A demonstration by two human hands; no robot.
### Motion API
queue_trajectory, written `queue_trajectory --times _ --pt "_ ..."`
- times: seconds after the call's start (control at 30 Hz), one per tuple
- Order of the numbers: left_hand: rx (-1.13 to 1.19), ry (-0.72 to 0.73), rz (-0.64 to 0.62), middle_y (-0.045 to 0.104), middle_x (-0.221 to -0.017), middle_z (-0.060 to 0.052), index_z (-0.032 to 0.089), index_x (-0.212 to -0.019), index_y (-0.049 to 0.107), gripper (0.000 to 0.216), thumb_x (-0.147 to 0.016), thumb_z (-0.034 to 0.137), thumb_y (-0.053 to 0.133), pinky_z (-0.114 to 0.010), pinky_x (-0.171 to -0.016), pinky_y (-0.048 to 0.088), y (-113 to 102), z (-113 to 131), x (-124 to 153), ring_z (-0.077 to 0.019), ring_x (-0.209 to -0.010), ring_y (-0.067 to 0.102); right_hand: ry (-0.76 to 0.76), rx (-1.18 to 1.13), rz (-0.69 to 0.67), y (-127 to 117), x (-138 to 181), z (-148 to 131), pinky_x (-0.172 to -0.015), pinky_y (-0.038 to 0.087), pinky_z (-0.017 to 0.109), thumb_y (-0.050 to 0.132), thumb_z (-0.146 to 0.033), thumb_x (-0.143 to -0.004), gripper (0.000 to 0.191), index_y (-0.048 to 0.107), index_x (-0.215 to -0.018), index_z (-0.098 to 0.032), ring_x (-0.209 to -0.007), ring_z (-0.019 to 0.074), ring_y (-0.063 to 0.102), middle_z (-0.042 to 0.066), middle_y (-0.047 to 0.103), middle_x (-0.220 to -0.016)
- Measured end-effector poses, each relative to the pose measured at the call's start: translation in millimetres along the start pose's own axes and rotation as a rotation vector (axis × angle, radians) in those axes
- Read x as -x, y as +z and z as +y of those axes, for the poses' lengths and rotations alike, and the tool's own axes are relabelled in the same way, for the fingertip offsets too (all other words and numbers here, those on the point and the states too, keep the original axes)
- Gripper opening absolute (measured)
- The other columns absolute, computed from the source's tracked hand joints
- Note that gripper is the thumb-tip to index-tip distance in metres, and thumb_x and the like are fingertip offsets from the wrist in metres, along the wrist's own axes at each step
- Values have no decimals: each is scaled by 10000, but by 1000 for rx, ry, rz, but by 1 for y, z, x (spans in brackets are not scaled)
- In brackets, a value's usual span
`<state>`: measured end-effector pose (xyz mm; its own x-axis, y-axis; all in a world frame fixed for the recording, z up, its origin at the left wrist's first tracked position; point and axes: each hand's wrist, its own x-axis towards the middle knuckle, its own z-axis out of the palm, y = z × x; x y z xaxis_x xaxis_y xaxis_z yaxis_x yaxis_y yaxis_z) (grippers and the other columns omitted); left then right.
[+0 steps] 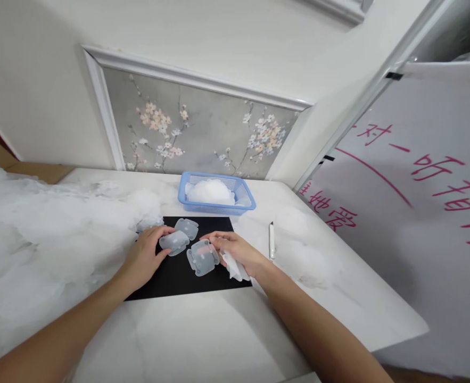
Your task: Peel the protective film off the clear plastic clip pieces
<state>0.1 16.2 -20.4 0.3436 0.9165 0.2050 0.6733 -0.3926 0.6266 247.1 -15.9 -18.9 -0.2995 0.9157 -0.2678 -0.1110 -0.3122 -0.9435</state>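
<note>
My left hand (149, 250) grips a clear plastic piece (174, 242) by its edge, thumb below and fingers above. Just behind it, a second clear plastic piece (187, 229) lies on the black mat (179, 279). Between the thumb and fingers of my right hand (238, 249) is another clear plastic piece (203, 258), squarish with notched corners and small round marks. A crumpled white tissue or cloth (235, 267) is tucked under the same hand's fingers.
Behind the mat stands a blue basket (182, 198) of whitish pieces. A large heap of translucent pieces (59, 239) covers the table's left side. A white-handled cutter (272, 242) lies to the right. A whiteboard (418, 213) with red writing stands at the right edge.
</note>
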Motion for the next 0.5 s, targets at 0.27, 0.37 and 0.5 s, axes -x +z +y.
queue_trajectory --times 0.27,0.37,0.5 --pt "581 -349 -72 617 -1108 -58 236 -1207 535 556 -679 333 677 -385 -863 490 -4 23 7 -231 -938 654 2 -10 24 -3 -1 4 -433 289 224 762 -447 -680 433 706 -995 -155 -435 61 385 -7 600 -615" --pt "634 -345 -153 652 -1133 -69 226 -1191 590 515 -698 345 675 -423 -973 421 -4 23 9 -255 -1032 623 -25 9 14 -2 -2 5 -438 270 224 739 -492 -700 444 706 -985 -154 -440 68 381 -20 559 -570" --pt "712 -399 -166 660 -1167 -79 223 -1180 631 490 -735 424 667 -452 -1019 365 -5 24 8 -285 -1099 579 -57 47 34 -2 -1 5 -458 269 220 731 -547 -698 424 660 -868 -165 -465 74 376 -34 513 -559"
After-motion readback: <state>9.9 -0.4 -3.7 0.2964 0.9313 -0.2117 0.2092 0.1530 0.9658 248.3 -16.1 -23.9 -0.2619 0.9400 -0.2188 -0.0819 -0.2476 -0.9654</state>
